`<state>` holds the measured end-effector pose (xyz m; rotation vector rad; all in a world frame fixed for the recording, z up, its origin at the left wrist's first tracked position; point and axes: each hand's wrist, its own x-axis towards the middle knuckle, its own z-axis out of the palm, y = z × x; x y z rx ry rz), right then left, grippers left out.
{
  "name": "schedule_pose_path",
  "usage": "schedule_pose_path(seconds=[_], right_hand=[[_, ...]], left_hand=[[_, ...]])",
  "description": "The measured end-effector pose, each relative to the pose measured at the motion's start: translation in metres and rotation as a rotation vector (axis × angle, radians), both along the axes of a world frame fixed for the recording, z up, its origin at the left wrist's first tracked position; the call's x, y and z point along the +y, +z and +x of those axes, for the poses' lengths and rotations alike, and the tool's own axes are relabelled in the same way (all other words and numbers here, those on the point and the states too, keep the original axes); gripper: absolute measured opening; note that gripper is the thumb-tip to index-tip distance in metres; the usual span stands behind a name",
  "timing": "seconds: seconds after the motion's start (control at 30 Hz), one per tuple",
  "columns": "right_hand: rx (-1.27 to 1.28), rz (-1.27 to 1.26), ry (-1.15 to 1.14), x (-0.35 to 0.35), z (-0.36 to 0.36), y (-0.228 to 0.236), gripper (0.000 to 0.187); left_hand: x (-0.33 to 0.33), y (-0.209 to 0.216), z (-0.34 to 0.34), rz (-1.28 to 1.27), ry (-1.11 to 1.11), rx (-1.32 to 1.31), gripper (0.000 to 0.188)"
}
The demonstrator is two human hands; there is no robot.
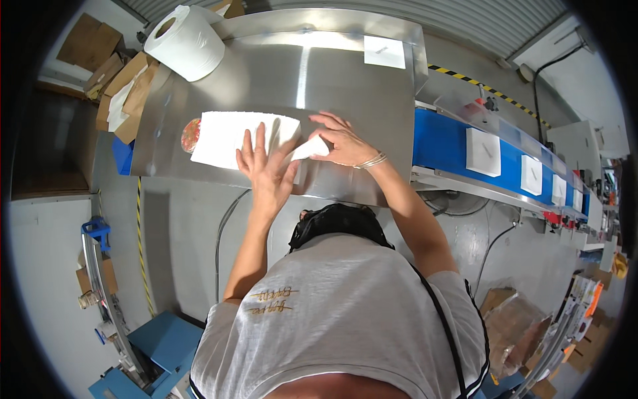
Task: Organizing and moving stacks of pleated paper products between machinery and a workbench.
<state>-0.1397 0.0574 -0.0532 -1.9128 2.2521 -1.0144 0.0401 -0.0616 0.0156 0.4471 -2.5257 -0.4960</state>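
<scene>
A white paper towel (222, 136) lies across the steel table, its far-left end beside a round red patterned object (191, 135) that it partly covers. My left hand (267, 174) rests on the towel with its fingers spread and stretched out. At the towel's right end, my right hand (342, 143) pinches a raised, folded white flap (311, 147) between thumb and fingers. Whether this flap is part of the same sheet or a separate piece, I cannot tell.
A large white paper roll (185, 43) stands at the table's back left, near an open cardboard box (126, 93). One white square packet (384, 52) lies at the back right. On the right, a blue conveyor belt (438, 143) carries several similar white packets (483, 151).
</scene>
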Motion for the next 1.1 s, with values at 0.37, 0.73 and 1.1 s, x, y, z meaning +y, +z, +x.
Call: schedule_pose_path(seconds=[0.37,0.73,1.1], right_hand=[[-0.65,0.111,-1.052,0.189,-0.099,-0.041,0.048],[-0.49,0.071,-0.142,0.033,-0.001,0.042,0.052],[-0.823,-0.044,-0.547,0.077,-0.026,-0.011,0.028]], left_hand=[[-0.018,-0.026,0.01,-0.074,0.157,0.088,0.03],[-0.015,-0.015,0.008,-0.017,0.085,0.055,0.023],[-0.034,-0.012,0.012,-0.043,0.143,0.047,0.035]])
